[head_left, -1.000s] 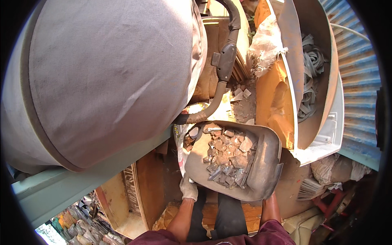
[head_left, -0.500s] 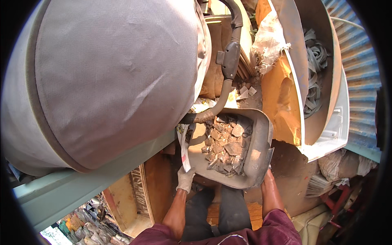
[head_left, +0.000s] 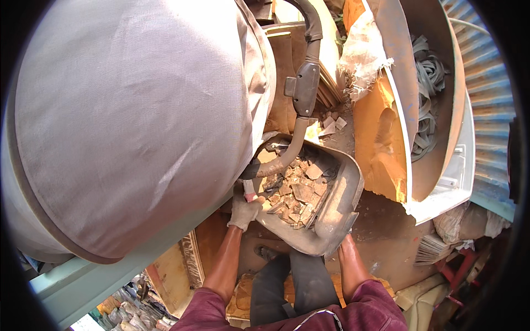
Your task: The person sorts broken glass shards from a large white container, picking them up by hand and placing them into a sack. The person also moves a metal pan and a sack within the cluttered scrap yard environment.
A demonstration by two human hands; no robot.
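A grey-black plastic tub point(head_left: 345, 185) with rounded corners hangs tilted in front of my legs. Broken brown and dark flat fragments point(head_left: 301, 193) lie heaped inside it. My left hand point(head_left: 243, 212), in a pale work glove, is closed on the tub's left rim, beside a strip of pale and red material. At the near right corner my right hand point(head_left: 348, 236) grips the tub from behind; its fingers are mostly hidden by the wall. A curved dark bar with a plastic joint point(head_left: 305, 88) crosses over the tub's far left part.
A large grey fabric-covered rounded object point(head_left: 132, 121) fills the left, above a pale green beam point(head_left: 83, 292). To the right, an open curved container point(head_left: 455, 94) holds coiled grey strips point(head_left: 428, 99), beside an orange-yellow panel point(head_left: 381, 143). Corrugated sheet point(head_left: 486, 99) stands far right.
Both hands have carried the tub leftward and turned it, its near right corner swinging down and left. Its far left part has slid further beneath the curved bar. The fragments stay inside.
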